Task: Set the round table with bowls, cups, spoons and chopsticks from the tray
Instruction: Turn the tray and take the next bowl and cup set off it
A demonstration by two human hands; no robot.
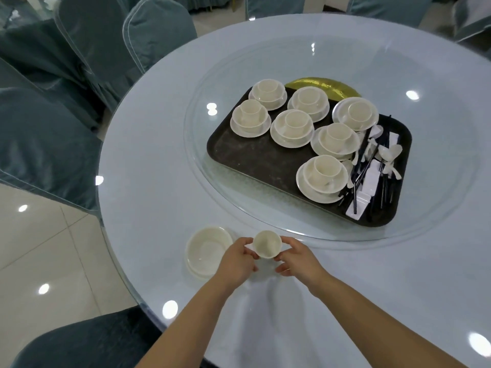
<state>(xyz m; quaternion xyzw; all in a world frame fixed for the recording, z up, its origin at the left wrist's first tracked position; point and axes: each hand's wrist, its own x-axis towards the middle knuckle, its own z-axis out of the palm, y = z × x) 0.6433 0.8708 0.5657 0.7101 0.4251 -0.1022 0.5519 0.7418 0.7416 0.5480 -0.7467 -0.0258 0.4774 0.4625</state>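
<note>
A small cream cup (266, 244) is held from both sides near the table's front edge: my left hand (237, 258) grips its left side, my right hand (295, 257) its right. Just left of it a cream bowl on a plate (206, 251) rests on the round table (159, 155). Farther back, a dark tray (255, 158) lies on the glass turntable (438, 128). It carries several stacked sets of plate, bowl and cup (321, 177). At the tray's right end lie black chopsticks (358, 176) mixed with white spoons (390, 155).
Teal-covered chairs (53, 144) stand around the left side, one (87, 343) at the near edge below my arms. A gold object (324, 87) lies behind the tray. Tiled floor (39, 251) shows at lower left.
</note>
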